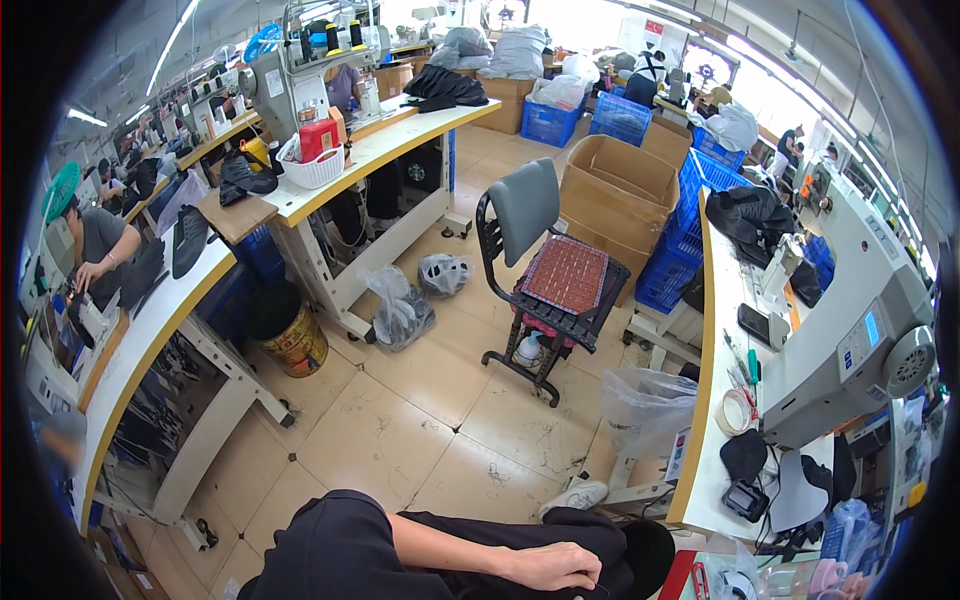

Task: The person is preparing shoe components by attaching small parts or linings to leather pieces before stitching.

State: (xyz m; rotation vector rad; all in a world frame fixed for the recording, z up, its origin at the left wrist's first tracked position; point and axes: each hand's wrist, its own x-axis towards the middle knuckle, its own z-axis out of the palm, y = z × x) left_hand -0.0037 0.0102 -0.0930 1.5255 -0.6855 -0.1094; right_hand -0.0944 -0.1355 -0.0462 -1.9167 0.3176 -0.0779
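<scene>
My left hand [556, 567] reaches across from the left at the lower edge, its bare forearm coming out of a black sleeve [335, 540]. The fingers are curled closed over dark cloth near my lap; what they hold, if anything, is hidden. A rounded black piece [650, 558] lies just right of the hand; its kind is unclear. My right hand is out of view. Beyond my legs, a pale shoe [577, 498] rests on the floor.
A grey chair [525, 212] with a red-brown seat mat stands ahead. On the right, a sewing-machine table [715, 430] carries a phone [755, 323], tape roll [735, 411] and caps. An open cardboard box [612, 190], bagged items [400, 308] and a bin [290, 335] stand around. Someone [95, 235] sews at left.
</scene>
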